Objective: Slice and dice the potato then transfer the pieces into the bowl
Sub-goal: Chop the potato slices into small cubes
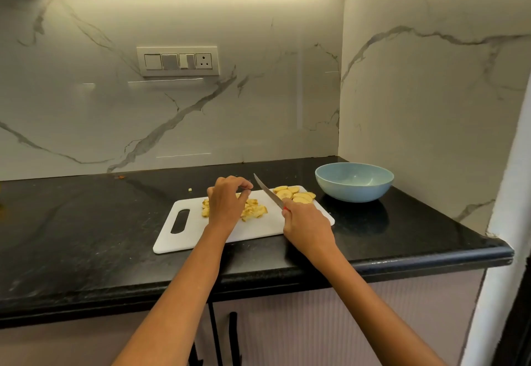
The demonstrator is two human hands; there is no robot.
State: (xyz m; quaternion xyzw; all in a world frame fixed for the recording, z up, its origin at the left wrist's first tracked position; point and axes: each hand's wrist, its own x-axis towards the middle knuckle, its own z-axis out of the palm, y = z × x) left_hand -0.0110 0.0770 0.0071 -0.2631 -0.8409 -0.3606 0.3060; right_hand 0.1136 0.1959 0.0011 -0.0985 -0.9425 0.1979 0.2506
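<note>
1. Your right hand [306,223] grips the red handle of the knife [267,191]. The blade points up and away, lifted above the cutting board [258,229]. Your left hand [227,201] hovers over the cut pieces [254,212] with curled fingers; I cannot tell if it pinches a piece.

2. The blade is near the fingertips [247,191] of your left hand. If you bring the knife down while these fingers are beside its path, you may cut them. Tuck the tips in before the next cut.

3. The round slices [296,194] lie at the far right corner of the board, just beside its edge. A push from the blade or your wrist could send them onto the tabletop [86,236].

4. The near edge of the board is close to the front edge of the tabletop. Strong pressure could make it slide on the smooth black surface.

5. The bowl [354,181] stands to the right of the board and appears empty, so in my judgement the transfer is not started. Small pieces may fall in the gap between them if you carry them loosely.

6. One small bit [190,190] already lies on the tabletop behind the board.
</note>
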